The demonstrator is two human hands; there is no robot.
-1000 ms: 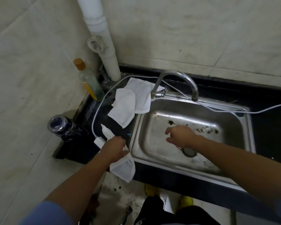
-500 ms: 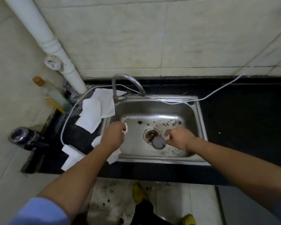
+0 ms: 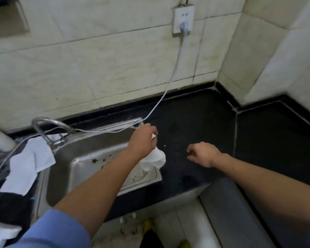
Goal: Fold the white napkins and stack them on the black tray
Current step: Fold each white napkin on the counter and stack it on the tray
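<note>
Head view
Left hand point(image 3: 143, 140): over the right edge of the sink point(image 3: 89, 153), fingers curled and clamped on the top of 1 napkin point(image 3: 155, 159).
Held napkin: hangs crumpled below the hand at the sink's right rim, probably being brought to the flat counter point(image 3: 195, 119) for folding.
Right hand point(image 3: 204, 153): right of the sink, low over the counter, fingers loosely bent and apart, holding nothing. It looks ready to take a corner.
Waiting napkins point(image 3: 30, 161): left of the sink, at least 2 overlapping and unfolded.
White scrap point(image 3: 0, 233): left of and nearer than the sink, 1, cut off by the frame edge, perhaps another napkin.
Black tray: cannot be made out.
Tap point(image 3: 48, 126): 1, behind the sink.
Cable point(image 3: 168, 83): 1, running from the wall socket point(image 3: 183, 20) down along the sink's back rim.
Hands: 2.
</note>
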